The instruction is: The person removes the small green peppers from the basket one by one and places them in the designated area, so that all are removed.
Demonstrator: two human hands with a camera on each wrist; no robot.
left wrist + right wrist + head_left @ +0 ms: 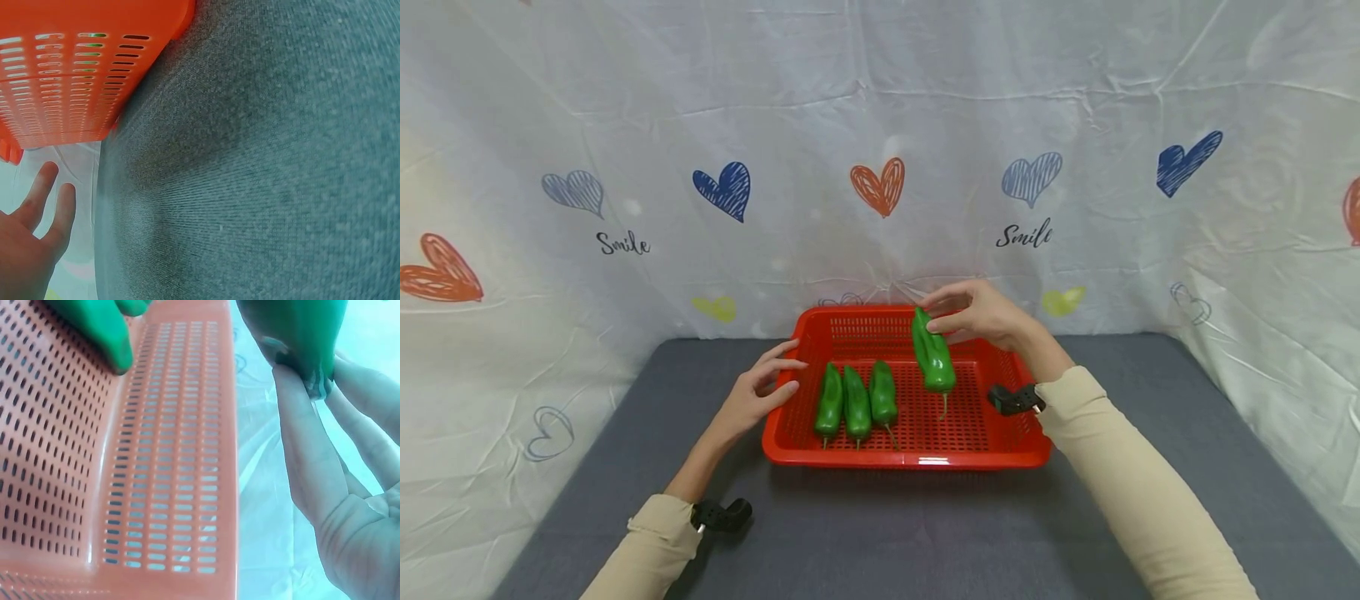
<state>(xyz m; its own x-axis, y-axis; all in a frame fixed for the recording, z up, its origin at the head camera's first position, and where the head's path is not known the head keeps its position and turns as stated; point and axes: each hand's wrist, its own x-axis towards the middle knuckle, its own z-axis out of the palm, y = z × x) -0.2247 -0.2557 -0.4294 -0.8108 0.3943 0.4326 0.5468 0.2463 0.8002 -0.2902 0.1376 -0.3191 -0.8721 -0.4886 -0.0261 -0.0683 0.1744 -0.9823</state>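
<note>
gray tabletop (880, 542): bears red basket (850, 459) near its back edge | right hand (981, 314): thumb and fingers clamped on held pepper (937, 365) by its tip | left hand (762, 387): fingers apart, at basket's left edge | held pepper: stem down, above basket's right half | three green peppers (857, 406): side by side, toward basket's left edge

Basket (850, 458): smooth, glossy plastic. Peppers (936, 362): smooth, waxy, high gloss. Desk (880, 542): matt ribbed cloth, slightly rough. Backdrop (880, 108): creased sheet, faint sheen. Sleeves (1138, 483): matt cloth.
</note>
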